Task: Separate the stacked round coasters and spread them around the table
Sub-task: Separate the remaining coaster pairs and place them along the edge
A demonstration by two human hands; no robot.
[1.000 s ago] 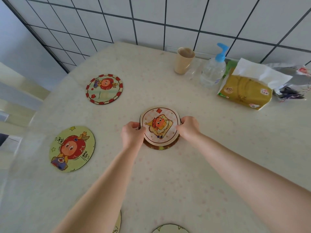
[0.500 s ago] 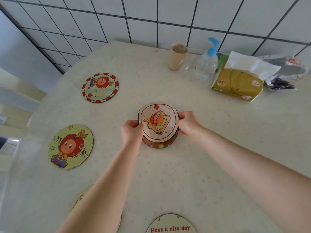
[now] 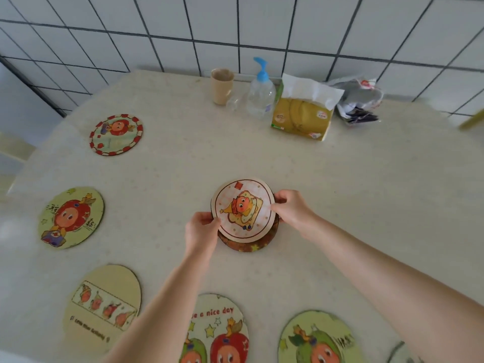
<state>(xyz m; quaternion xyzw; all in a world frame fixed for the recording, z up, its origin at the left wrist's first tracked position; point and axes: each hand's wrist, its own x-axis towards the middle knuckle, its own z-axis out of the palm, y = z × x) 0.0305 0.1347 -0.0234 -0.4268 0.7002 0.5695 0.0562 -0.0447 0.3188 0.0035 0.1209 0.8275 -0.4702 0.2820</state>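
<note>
A pink-checked round coaster [image 3: 242, 209] with a toast cartoon is tilted up off a brown starred coaster [image 3: 248, 246] that lies flat under it at the table's middle. My left hand [image 3: 201, 230] pinches the pink coaster's lower left edge; my right hand [image 3: 289, 209] pinches its right edge. Spread singly on the table are a red-rimmed coaster [image 3: 116, 134], a green apple-face coaster [image 3: 70, 217], a beige strip coaster [image 3: 103, 307], a "nice day" coaster [image 3: 217, 331] partly hidden by my left arm, and a green coaster [image 3: 318, 339].
Along the tiled wall stand a beige cup [image 3: 222, 86], a pump bottle [image 3: 261, 96], a yellow tissue pack [image 3: 303, 115] and crumpled wrappers [image 3: 358, 100]. Another coaster's edge [image 3: 398, 353] shows at the bottom right. The table edge [image 3: 15, 176] curves at the left.
The pink coaster has lifted and slid away from the brown one beneath, showing more of it. The view has tilted down, bringing the near coasters into sight.
</note>
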